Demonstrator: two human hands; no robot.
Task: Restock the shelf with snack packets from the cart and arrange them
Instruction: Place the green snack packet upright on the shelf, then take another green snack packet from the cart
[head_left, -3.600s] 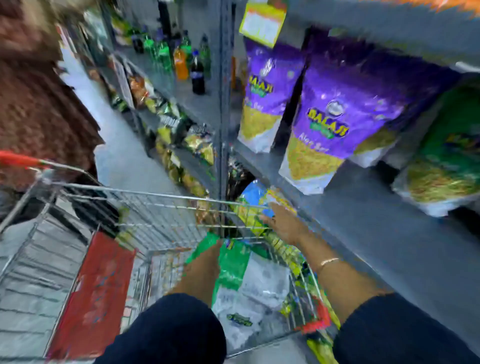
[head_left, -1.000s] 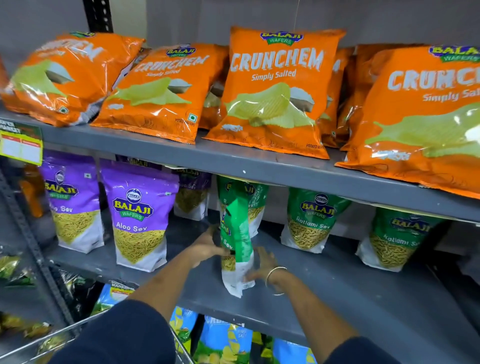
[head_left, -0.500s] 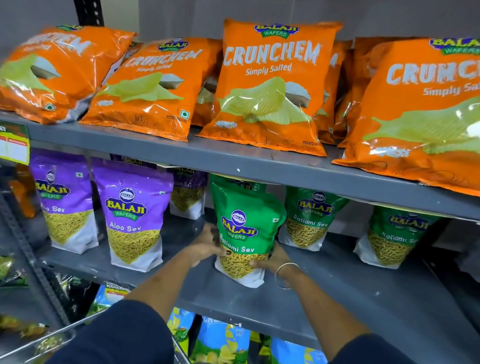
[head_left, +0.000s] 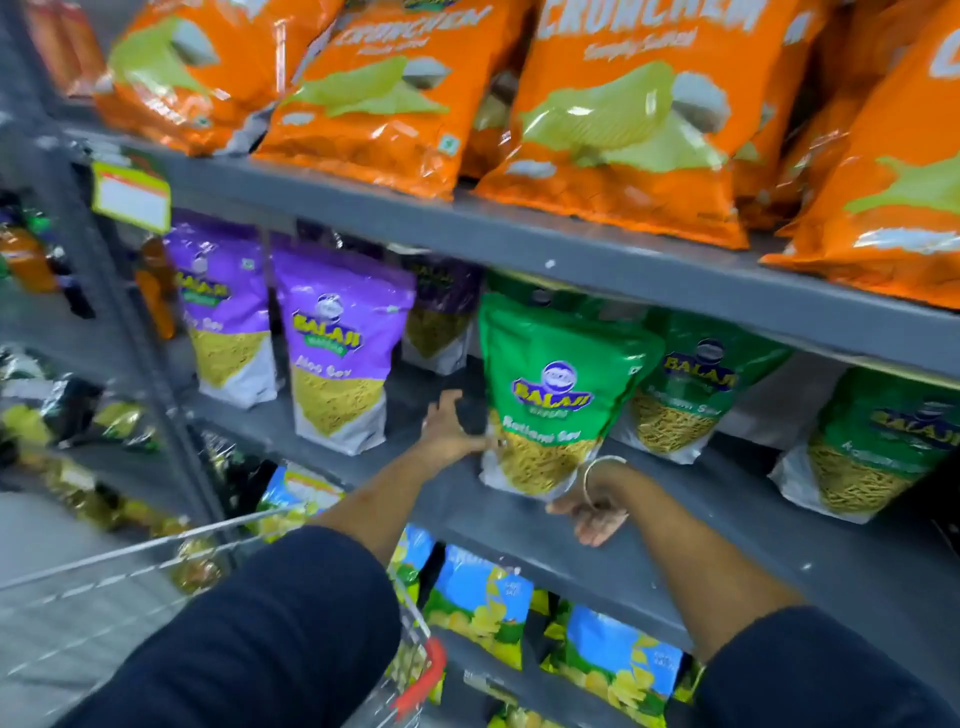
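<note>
A green Balaji Ratlami Sev packet (head_left: 550, 395) stands upright near the front of the grey middle shelf (head_left: 519, 519). My left hand (head_left: 449, 428) rests at its lower left edge, fingers spread, the thumb touching the packet. My right hand (head_left: 592, 512) has come off the packet and hangs just below its lower right corner, palm up, fingers loose and holding nothing. Two more green Ratlami Sev packets (head_left: 691, 384) (head_left: 872, 447) stand farther back to the right. The wire cart (head_left: 130, 561) shows at lower left.
Purple Aloo Sev packets (head_left: 337, 348) stand left of the green one. Orange Crunchem bags (head_left: 623, 119) fill the upper shelf. Blue packets (head_left: 483, 603) sit on the shelf below. A grey upright post (head_left: 130, 312) and a price tag (head_left: 132, 197) are at left.
The green packet stands where it was set. My right hand has let go and dropped below it toward me; my left hand has opened at its side. The camera has moved closer and left.
</note>
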